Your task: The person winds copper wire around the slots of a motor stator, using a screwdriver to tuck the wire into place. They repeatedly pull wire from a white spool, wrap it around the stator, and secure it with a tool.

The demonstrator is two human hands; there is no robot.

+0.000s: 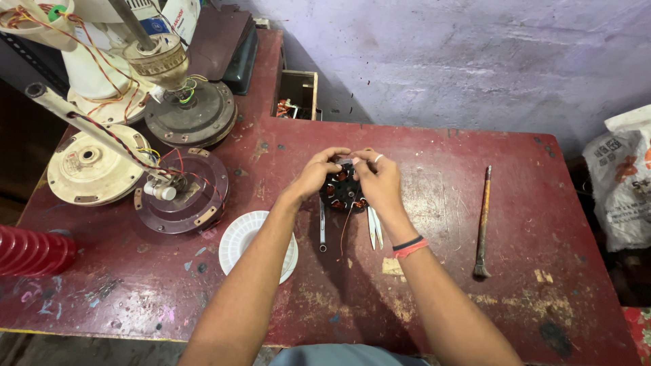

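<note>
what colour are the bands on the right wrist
One black and one orange-red band sit side by side on the right wrist, seen best in the head view.

Table top [475, 285] dark red, worn to yellowish and black patches. Stator [344, 188] black with copper-orange windings. Wall [475, 61] washed pale violet-grey. Plastic cover [245, 237] white, ribbed. Wristbands [409, 247] black and orange-red. Ring on right hand [378, 181] silvery. Fan motor housings: one cream [88, 166], one dark brown [183, 196], one grey-brown [193, 115]. Corrugated object [30, 251] bright red. Sack [620, 183] white, printed. Tool [482, 220] rust-brown.
</note>
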